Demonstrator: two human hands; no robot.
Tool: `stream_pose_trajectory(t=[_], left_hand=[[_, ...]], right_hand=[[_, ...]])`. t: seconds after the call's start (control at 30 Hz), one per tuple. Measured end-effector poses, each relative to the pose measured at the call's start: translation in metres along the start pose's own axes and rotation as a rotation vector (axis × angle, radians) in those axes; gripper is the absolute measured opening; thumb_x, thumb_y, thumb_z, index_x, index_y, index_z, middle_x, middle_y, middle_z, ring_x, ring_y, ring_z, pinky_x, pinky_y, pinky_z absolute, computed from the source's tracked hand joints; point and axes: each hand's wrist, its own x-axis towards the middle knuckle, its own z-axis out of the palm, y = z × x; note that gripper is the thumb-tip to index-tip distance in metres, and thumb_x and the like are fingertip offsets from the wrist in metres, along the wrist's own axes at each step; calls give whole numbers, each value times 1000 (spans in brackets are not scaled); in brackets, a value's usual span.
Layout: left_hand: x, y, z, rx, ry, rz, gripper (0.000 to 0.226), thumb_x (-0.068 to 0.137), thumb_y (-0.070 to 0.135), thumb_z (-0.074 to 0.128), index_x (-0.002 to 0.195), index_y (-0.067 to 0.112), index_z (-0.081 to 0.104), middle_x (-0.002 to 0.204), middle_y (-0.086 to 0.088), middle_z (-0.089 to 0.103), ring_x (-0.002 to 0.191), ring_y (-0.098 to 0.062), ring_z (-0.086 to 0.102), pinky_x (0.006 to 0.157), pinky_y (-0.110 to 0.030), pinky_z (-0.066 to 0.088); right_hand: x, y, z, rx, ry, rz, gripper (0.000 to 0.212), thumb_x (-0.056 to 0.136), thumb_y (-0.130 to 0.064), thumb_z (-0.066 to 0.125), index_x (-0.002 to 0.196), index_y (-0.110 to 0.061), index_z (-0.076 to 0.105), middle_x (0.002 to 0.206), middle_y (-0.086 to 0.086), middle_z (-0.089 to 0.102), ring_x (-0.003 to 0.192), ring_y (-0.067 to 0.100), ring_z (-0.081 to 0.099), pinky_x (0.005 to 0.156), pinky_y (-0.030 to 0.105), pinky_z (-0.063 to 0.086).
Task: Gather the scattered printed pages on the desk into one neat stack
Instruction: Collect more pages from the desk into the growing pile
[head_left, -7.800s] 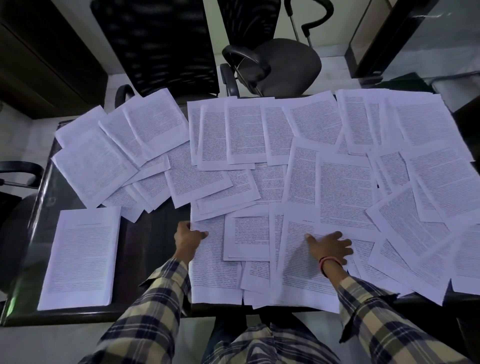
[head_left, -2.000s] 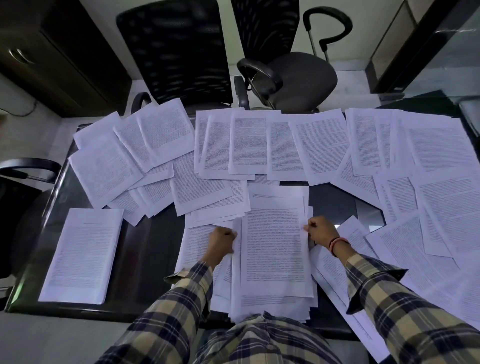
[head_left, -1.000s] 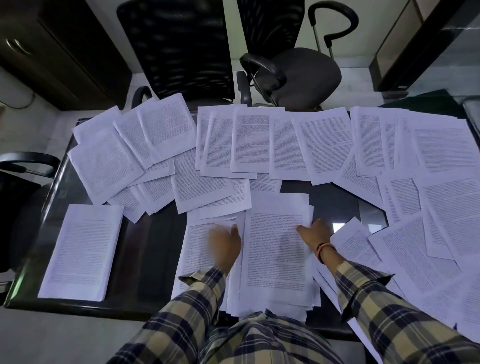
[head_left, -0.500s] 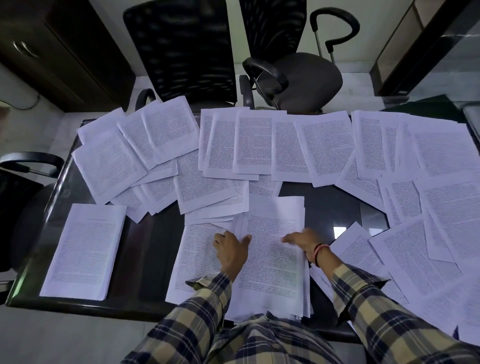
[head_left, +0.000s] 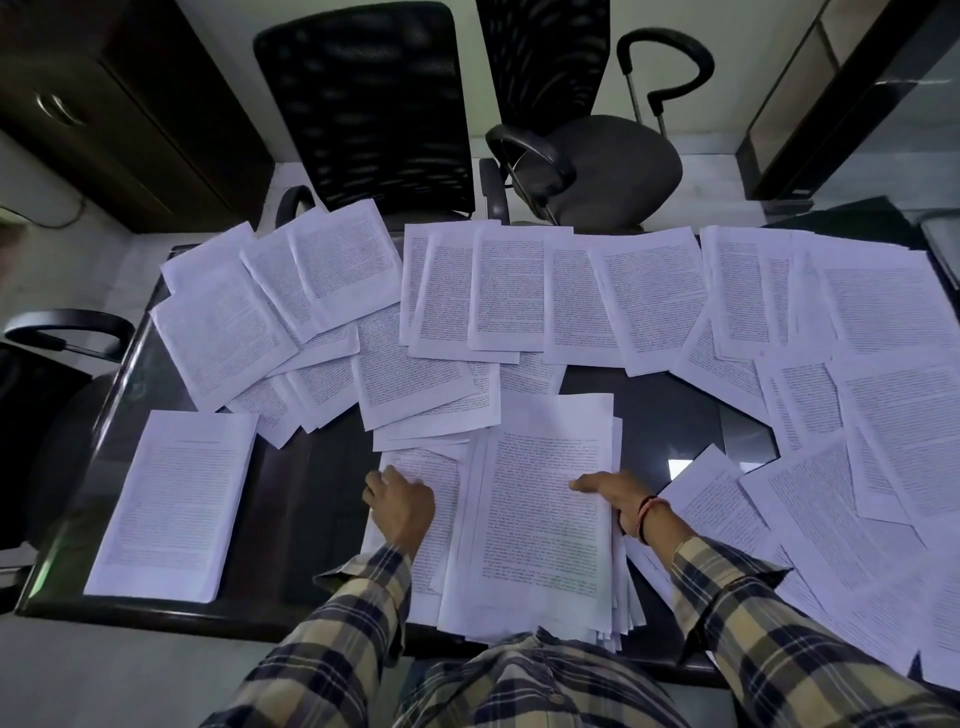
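Item: dark glossy glass-topped desk, rectangular, largely covered with white printed pages of dense black text. Gathered pile of printed pages, at the near middle edge, loosely squared, lower sheets fanned out along its right and bottom sides, its bottom overhanging the desk edge. Left hand, fingers curled, knuckles up, resting on a single printed sheet that lies just left of the pile and partly under it; whether it pinches that sheet's left edge cannot be told. Right hand, red thread band at the wrist, fingers stretched flat and narrow together, pressing on the right margin of the pile's top page, thumb hidden. Both arms in plaid sleeves of beige and navy. Separate neat stack of printed pages, at the near left corner, well apart from both hands. Scattered overlapping pages along the far edge, more at the far left, and a thick spread at the right. Bare desk patch between pile and right spread. Beyond the desk: black mesh-backed office chair and grey padded swivel chair; dark wooden cabinet at far left
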Motion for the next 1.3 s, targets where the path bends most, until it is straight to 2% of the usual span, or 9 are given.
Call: stream_pose_trajectory(t=[0.13,0.3,0.37,0.5,0.6,0.67,0.9,1.13,1.3], left_hand=[[-7,4,3,-76,-31,17,56,95,16,58,147,4,42,152,-16,33,138,-37,34,111,-54,37],[-1,-2,-6,-239,-69,-97,49,93,17,64,139,9,49,138,-13,53,117,-34,56,111,-52,37],[2,-5,-8,-302,-123,-88,29,92,14,69,120,10,61,120,-12,66,93,-22,61,94,-40,50],[4,-7,-7,-386,-166,-50,7,92,10,73,97,6,69,93,-6,71,76,-15,62,58,-24,44],[10,-10,-14,-487,-189,-90,23,90,16,78,106,5,66,100,-8,70,82,-19,66,64,-30,53],[16,-13,-20,-495,-240,-96,28,87,18,82,104,7,63,103,-11,70,86,-23,69,72,-37,59],[9,-14,-14,-20,-160,160,53,80,32,88,111,5,55,113,-11,55,95,-23,50,76,-35,42],[8,-5,-8,-368,-317,-73,30,76,13,92,85,12,63,94,-6,68,87,-24,68,83,-39,60],[27,-15,-21,-530,-449,-96,31,74,6,91,97,-7,74,97,-20,79,87,-36,78,86,-53,62]], right_hand=[[-3,-5,6,-13,-34,-23,30,75,-5,86,103,0,75,101,14,77,96,33,73,95,46,58],[10,7,-11,-41,-16,-48,49,65,-12,90,109,3,72,103,15,78,97,35,74,96,50,57],[10,11,-16,-45,-30,-42,45,70,-6,87,111,4,71,104,17,77,98,36,74,96,53,57],[21,23,-24,10,-74,-43,65,61,-7,93,118,4,65,109,19,76,97,37,75,89,57,59],[46,37,-36,20,-86,-66,92,42,-25,104,121,0,64,112,15,76,99,35,75,91,54,59],[47,38,-42,37,-67,-93,74,55,-20,100,118,0,68,112,13,76,103,34,73,96,52,57],[14,24,-34,88,-121,-53,43,76,-1,85,117,1,71,115,15,75,109,36,71,103,54,52],[10,21,-27,167,-153,-104,35,83,0,78,118,0,71,115,17,75,108,38,70,100,53,54],[19,24,-37,191,-152,-106,44,80,-1,81,122,1,69,120,18,73,112,39,69,103,56,51]])
